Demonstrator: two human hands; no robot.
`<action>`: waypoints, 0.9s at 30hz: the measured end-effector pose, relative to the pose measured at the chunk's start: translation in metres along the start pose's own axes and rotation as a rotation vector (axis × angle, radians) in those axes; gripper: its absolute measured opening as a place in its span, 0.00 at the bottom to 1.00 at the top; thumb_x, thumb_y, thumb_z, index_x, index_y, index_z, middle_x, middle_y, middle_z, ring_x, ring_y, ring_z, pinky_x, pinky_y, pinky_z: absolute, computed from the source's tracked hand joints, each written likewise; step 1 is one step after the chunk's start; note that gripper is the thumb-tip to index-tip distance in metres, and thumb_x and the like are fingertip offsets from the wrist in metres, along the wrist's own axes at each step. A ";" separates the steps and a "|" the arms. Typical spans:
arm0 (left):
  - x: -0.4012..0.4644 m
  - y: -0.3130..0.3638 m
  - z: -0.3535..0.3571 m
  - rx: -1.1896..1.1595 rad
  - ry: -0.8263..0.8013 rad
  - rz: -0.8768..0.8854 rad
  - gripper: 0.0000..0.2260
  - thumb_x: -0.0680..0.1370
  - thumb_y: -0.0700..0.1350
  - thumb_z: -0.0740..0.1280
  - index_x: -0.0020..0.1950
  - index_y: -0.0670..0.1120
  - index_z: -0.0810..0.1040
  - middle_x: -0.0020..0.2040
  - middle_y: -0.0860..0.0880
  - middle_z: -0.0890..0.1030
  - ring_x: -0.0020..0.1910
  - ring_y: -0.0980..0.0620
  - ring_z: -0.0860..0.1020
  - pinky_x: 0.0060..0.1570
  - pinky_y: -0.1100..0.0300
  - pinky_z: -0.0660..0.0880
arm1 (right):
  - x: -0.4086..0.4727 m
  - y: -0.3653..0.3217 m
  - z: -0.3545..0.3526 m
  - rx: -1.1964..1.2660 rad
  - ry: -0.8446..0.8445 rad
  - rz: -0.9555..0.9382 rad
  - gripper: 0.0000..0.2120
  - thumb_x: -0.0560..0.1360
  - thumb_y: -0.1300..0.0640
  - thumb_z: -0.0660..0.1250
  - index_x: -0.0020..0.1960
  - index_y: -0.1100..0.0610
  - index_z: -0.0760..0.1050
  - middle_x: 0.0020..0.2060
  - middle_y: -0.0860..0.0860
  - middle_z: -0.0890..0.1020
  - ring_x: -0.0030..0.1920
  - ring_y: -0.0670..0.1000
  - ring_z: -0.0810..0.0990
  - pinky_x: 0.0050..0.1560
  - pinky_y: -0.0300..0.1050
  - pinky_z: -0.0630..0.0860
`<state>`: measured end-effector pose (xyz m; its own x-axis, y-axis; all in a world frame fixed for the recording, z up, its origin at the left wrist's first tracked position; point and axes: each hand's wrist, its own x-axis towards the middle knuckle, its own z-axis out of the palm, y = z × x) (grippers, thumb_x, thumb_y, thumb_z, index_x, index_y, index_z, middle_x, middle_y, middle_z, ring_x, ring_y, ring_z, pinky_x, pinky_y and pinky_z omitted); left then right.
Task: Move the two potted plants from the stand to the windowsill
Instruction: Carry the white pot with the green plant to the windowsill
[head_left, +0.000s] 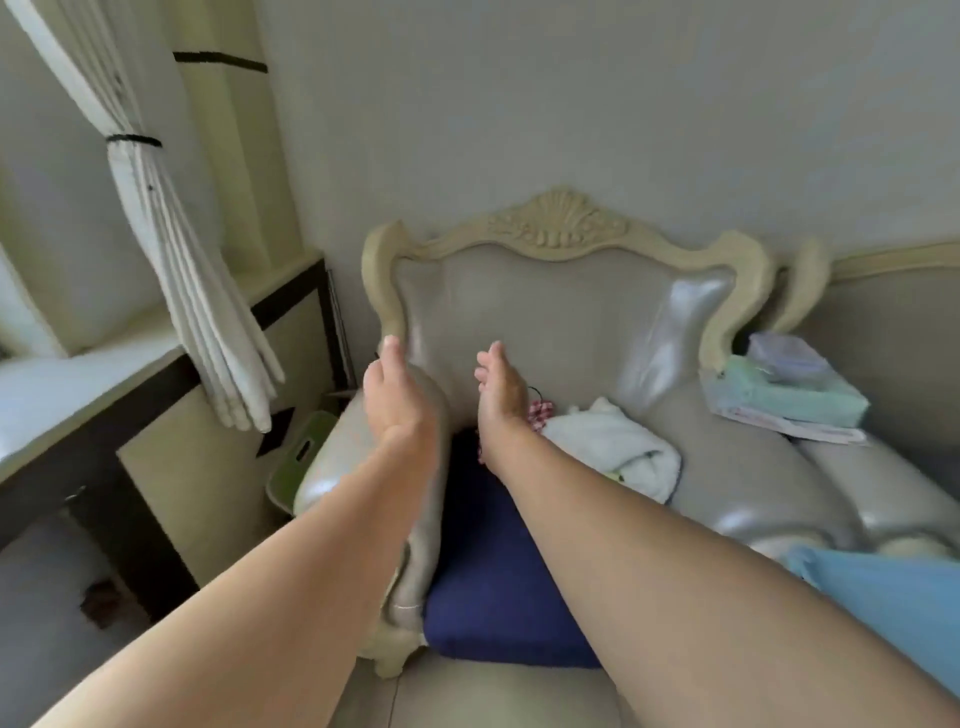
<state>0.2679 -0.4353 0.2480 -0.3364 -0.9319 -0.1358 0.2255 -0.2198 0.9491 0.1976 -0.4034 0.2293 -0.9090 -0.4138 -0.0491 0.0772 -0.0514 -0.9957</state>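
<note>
Both my arms reach forward over a grey leather armchair. My left hand (390, 396) and my right hand (498, 388) are held up side by side, palms facing each other, fingers straight and empty. The white windowsill (67, 387) lies at the left, below a tied-back white curtain (192, 291). No potted plant and no stand appear in this view.
The armchair (561, 312) with a carved cream frame stands against the wall. On its seat lie a dark blue cushion (493, 561) and a white cloth (618, 447). A tissue pack and papers (784, 395) rest on the right. A green stool (301, 457) sits beside the chair.
</note>
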 end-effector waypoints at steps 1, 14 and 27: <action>-0.008 -0.009 0.020 -0.001 -0.035 -0.013 0.25 0.82 0.58 0.59 0.67 0.41 0.78 0.66 0.40 0.81 0.69 0.40 0.77 0.67 0.51 0.72 | 0.007 0.000 -0.022 -0.006 0.038 -0.004 0.28 0.78 0.42 0.49 0.65 0.61 0.72 0.65 0.61 0.74 0.66 0.59 0.71 0.69 0.55 0.64; -0.120 -0.104 0.203 0.123 -0.586 -0.231 0.24 0.81 0.59 0.59 0.68 0.44 0.78 0.62 0.45 0.81 0.63 0.44 0.78 0.72 0.47 0.70 | 0.030 -0.007 -0.266 0.099 0.567 0.005 0.25 0.77 0.41 0.52 0.63 0.57 0.74 0.62 0.56 0.77 0.61 0.55 0.74 0.54 0.44 0.64; -0.254 -0.188 0.298 0.209 -0.911 -0.344 0.13 0.81 0.55 0.63 0.52 0.46 0.77 0.53 0.47 0.78 0.53 0.46 0.75 0.67 0.50 0.72 | -0.009 0.012 -0.445 0.141 0.868 0.028 0.24 0.78 0.43 0.51 0.61 0.57 0.75 0.59 0.56 0.78 0.58 0.54 0.75 0.53 0.44 0.65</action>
<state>0.0389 -0.0715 0.1890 -0.9464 -0.2302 -0.2267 -0.1528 -0.2994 0.9418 0.0242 0.0037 0.1826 -0.8923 0.4172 -0.1725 0.1016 -0.1868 -0.9771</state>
